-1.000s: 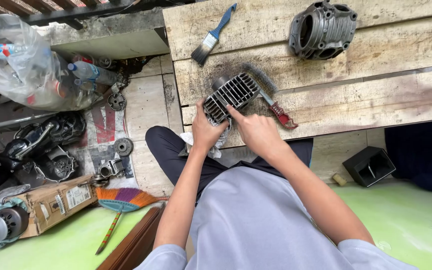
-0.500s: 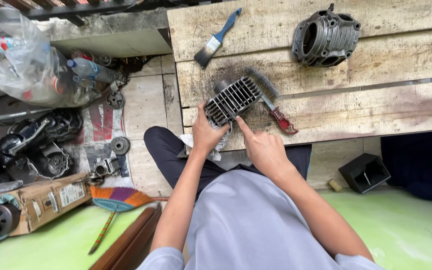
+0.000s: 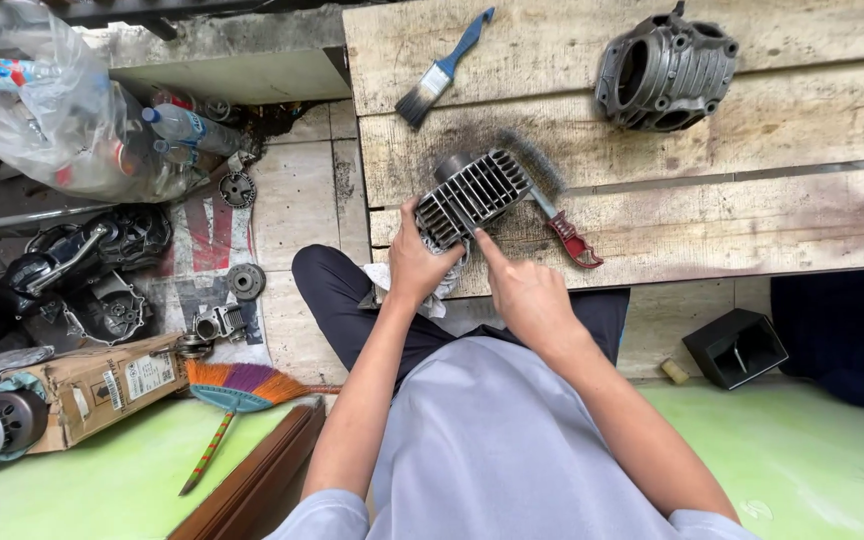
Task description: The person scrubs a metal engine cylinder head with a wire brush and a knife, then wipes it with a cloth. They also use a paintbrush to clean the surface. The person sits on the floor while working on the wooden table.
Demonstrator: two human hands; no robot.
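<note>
A dark finned engine cylinder head [image 3: 474, 195] rests on the wooden workbench [image 3: 752, 210] near its front edge. My left hand [image 3: 414, 265] grips the near left end of it, with a white rag [image 3: 430, 290] bunched under the palm. My right hand [image 3: 527, 295] is beside it, its index finger stretched out and touching the fins. A wire brush with a red handle [image 3: 557, 220] lies on the bench just behind and to the right of the finned part.
A blue-handled paintbrush [image 3: 442, 70] and a grey cast engine cylinder [image 3: 667, 68] lie farther back on the bench. Left on the floor are engine parts [image 3: 82, 275], a plastic bag of bottles [image 3: 52, 110], a cardboard box [image 3: 102, 385] and a colourful broom [image 3: 232, 395]. A black box [image 3: 737, 345] sits lower right.
My right index finger has slid from higher on the fins down toward their near edge. My left hand keeps its grip; the view has shifted slightly.
</note>
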